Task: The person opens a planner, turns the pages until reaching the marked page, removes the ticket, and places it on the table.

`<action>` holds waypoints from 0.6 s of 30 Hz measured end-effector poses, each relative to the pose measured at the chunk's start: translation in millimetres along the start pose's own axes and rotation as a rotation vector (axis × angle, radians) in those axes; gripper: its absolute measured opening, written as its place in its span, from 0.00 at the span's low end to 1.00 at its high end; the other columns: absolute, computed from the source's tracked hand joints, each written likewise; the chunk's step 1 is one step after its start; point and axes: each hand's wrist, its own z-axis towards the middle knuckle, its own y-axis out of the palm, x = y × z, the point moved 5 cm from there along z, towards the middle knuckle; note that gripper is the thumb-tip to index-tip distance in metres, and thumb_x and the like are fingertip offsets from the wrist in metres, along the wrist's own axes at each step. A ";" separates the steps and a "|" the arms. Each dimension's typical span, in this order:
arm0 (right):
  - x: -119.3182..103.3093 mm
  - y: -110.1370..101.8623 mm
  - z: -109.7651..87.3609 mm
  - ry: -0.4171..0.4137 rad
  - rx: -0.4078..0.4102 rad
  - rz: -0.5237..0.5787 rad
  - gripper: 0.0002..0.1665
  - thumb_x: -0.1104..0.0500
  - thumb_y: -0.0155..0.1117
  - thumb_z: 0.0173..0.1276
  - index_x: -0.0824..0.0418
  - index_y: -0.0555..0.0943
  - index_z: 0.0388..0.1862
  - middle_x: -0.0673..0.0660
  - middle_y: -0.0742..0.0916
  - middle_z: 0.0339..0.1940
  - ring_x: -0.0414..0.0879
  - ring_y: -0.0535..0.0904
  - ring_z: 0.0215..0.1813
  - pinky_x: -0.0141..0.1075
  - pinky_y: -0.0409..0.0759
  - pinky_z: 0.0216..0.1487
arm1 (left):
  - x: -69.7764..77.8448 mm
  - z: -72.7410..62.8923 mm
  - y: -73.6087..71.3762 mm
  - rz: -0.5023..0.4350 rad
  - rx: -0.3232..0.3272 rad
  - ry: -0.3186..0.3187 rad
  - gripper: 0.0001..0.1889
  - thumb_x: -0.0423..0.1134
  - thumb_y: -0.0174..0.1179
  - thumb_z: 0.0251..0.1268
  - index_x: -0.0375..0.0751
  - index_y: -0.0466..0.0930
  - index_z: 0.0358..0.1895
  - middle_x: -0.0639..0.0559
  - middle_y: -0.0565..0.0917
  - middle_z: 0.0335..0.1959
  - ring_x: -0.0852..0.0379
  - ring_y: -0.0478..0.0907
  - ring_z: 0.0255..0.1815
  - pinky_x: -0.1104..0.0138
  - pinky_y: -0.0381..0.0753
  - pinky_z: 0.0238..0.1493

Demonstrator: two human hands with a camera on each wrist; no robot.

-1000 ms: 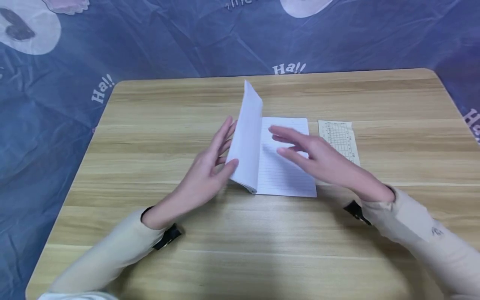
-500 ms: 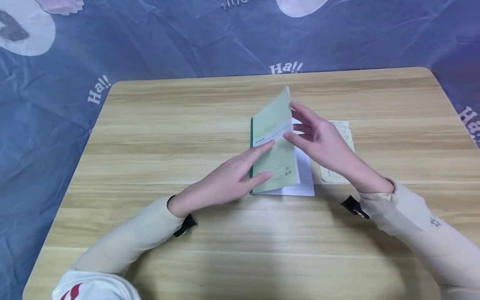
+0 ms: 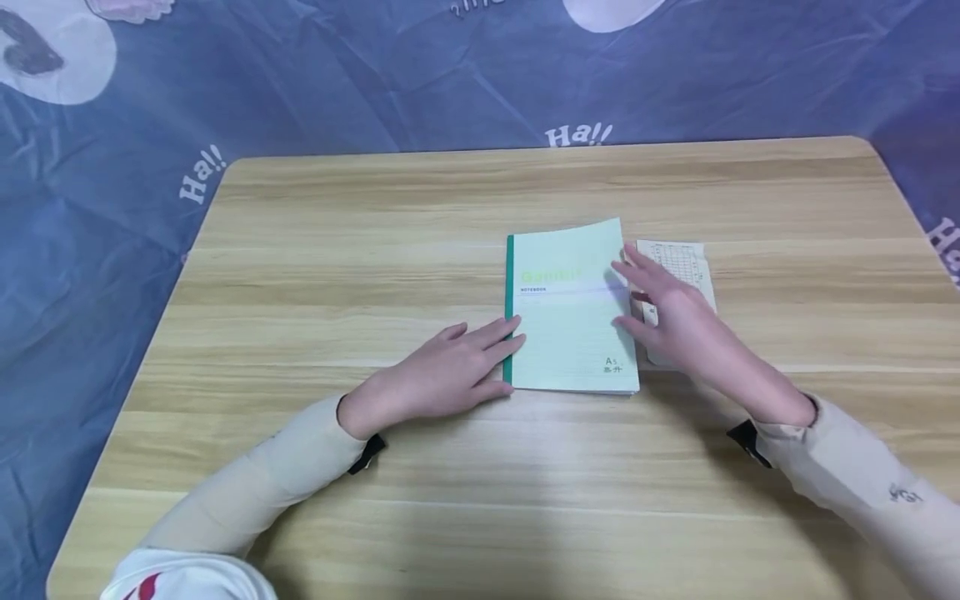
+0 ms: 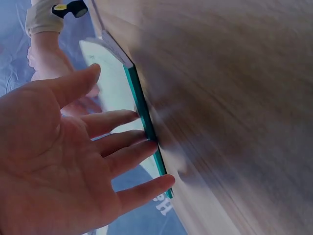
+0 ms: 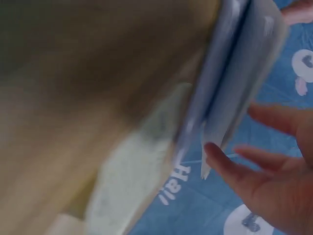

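Observation:
A pale green notebook (image 3: 566,333) with a dark green spine lies on the wooden table, its cover side up. Its upper right corner lifts a little, and the right wrist view shows a narrow gap between the raised upper part (image 5: 247,68) and the pages below. Along the spine (image 4: 142,104), my left hand (image 3: 446,371) rests with its fingers extended and spread. My right hand (image 3: 675,312) is at the notebook's right edge, fingers loosely bent, fingertips at the cover's edge. Whether they touch it is hard to tell.
A small pale sheet (image 3: 678,258) printed with a grid lies just right of the notebook, partly covered by the right hand. Bare wooden tabletop (image 3: 337,250) extends around. A blue patterned cloth (image 3: 375,75) hangs beyond the far edge.
The raised half of the notebook has swung over from left to right, and the notebook now lies almost flat. The left hand followed, then drew back to the spine; the right hand moved rightward.

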 end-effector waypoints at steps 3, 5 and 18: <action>4.0 11.6 -8.1 -0.011 -0.144 -0.063 0.38 0.66 0.71 0.62 0.74 0.68 0.69 0.71 0.62 0.75 0.69 0.66 0.68 0.57 0.73 0.59 | 0.6 -0.1 2.1 0.005 -0.030 -0.014 0.35 0.54 0.51 0.75 0.42 0.55 0.77 0.48 0.49 0.79 0.56 0.46 0.78 0.46 0.54 0.72; 4.4 17.6 -13.4 -0.029 -0.215 -0.095 0.38 0.63 0.71 0.63 0.73 0.68 0.69 0.71 0.62 0.75 0.68 0.60 0.72 0.59 0.68 0.64 | 0.9 -0.3 2.7 0.015 -0.039 -0.021 0.35 0.54 0.51 0.75 0.42 0.55 0.77 0.48 0.48 0.80 0.55 0.46 0.79 0.46 0.54 0.72; 13.4 0.9 -22.3 -0.028 -0.246 -0.113 0.43 0.51 0.67 0.69 0.64 0.61 0.76 0.66 0.57 0.78 0.65 0.53 0.76 0.62 0.55 0.70 | -17.1 -11.8 -0.8 -0.019 0.023 -0.057 0.39 0.57 0.51 0.74 0.46 0.47 0.79 0.48 0.43 0.80 0.53 0.40 0.79 0.45 0.48 0.73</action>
